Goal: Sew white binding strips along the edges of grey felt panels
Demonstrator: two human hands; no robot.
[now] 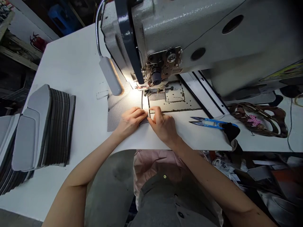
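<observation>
A grey mesh fabric piece [115, 110] lies on the white table, its right edge running up under the needle area of a large grey sewing machine [165, 19]. Along that edge runs a narrow white strip [145, 101]. My left hand [131, 120] rests on the fabric, its fingertips pressed together at the strip's lower part. From the right, my right hand [163, 124] pinches the edge of the strip between thumb and bent fingers. The presser foot [145, 92] is just above both hands, lit by a small lamp [110, 75].
Stacks of grey padded panels [56, 126] stand at the left. Blue thread snips [208, 122] lie right of my right hand, near a black cloth [230, 130] and a brown tray-like holder [262, 119]. The table's front edge [203, 149] runs below my wrists.
</observation>
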